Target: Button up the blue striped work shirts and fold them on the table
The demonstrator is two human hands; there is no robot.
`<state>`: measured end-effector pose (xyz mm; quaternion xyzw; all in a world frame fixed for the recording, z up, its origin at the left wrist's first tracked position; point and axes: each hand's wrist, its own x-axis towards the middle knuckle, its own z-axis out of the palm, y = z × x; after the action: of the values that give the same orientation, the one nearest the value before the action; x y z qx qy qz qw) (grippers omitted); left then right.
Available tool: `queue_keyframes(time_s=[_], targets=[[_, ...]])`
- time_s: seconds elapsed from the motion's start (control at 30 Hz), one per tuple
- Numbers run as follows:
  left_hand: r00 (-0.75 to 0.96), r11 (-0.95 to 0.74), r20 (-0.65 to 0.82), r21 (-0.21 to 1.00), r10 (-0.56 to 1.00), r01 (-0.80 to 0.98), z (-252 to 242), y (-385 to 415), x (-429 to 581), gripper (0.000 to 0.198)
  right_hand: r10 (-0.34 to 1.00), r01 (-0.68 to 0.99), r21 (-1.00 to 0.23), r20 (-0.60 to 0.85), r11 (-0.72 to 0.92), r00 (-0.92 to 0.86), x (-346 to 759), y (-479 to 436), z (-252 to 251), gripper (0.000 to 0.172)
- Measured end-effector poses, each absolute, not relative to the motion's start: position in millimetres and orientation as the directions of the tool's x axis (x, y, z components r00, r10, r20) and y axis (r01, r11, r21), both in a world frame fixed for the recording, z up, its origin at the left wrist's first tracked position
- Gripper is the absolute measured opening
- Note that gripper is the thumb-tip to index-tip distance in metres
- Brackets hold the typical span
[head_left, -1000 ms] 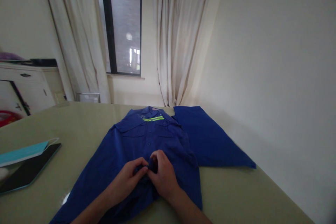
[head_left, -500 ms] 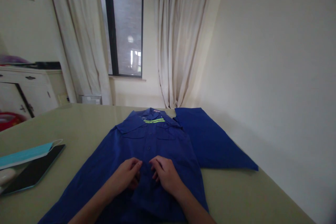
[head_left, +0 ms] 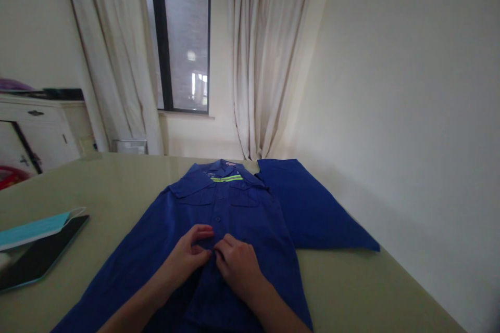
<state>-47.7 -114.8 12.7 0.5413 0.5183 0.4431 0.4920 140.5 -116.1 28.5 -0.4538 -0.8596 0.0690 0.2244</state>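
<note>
Over the blue jacket (head_left: 246,221), the left hand (head_left: 189,251) is half-open, seemingly empty; the right hand (head_left: 239,264) apparently pinches its cloth, which a loose grip could drop.

Blue collared shirt (head_left: 253,218), yellow-striped — front up, lying on table (head_left: 125,182)

Under your right grip (head_left: 240,265), you see the matt, softly creased cloth of the shirt (head_left: 250,218). Right of the grip, the folded fabric (head_left: 312,213) looks smooth and matt. Left of it, you find a faintly glossy counter (head_left: 117,187), a smooth dark slab (head_left: 49,254) and a papery mask (head_left: 35,229).
</note>
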Motion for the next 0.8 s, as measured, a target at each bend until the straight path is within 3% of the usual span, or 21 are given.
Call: queue_keyframes(time_s=[0.2,0.37,0.43,0.6,0.7,0.8], targets=[[-0.117,0.155,-0.151,0.988,0.982,0.023,13.0,-111.9,-39.1,0.060,0.786,0.737,-0.336,0.453,0.587,-0.420,138.1,-115.8,33.5,0.014],[0.027,0.308,-0.310,0.950,0.950,0.050,15.5,-110.8,-39.9,0.068,0.729,0.723,-0.266,0.511,0.638,-0.455,136.6,-117.8,33.2,0.016],[0.065,0.230,-0.236,0.969,0.970,0.092,20.2,-112.3,-41.7,0.064,0.719,0.718,-0.252,0.511,0.649,-0.470,137.0,-117.3,32.9,0.018],[0.031,-0.160,0.159,0.928,0.987,0.335,31.8,-121.4,-40.7,0.035,0.743,0.679,-0.334,0.455,0.654,-0.491,140.6,-117.2,33.9,0.016],[0.109,-0.235,0.209,0.903,0.972,0.359,33.9,-126.7,-36.4,0.029,0.777,0.652,-0.432,0.433,0.623,-0.456,141.8,-118.4,31.5,0.015],[0.160,-0.244,0.206,0.931,0.965,0.272,32.2,-127.0,-34.2,0.031,0.808,0.635,-0.507,0.443,0.583,-0.387,142.9,-117.9,28.3,0.012]])
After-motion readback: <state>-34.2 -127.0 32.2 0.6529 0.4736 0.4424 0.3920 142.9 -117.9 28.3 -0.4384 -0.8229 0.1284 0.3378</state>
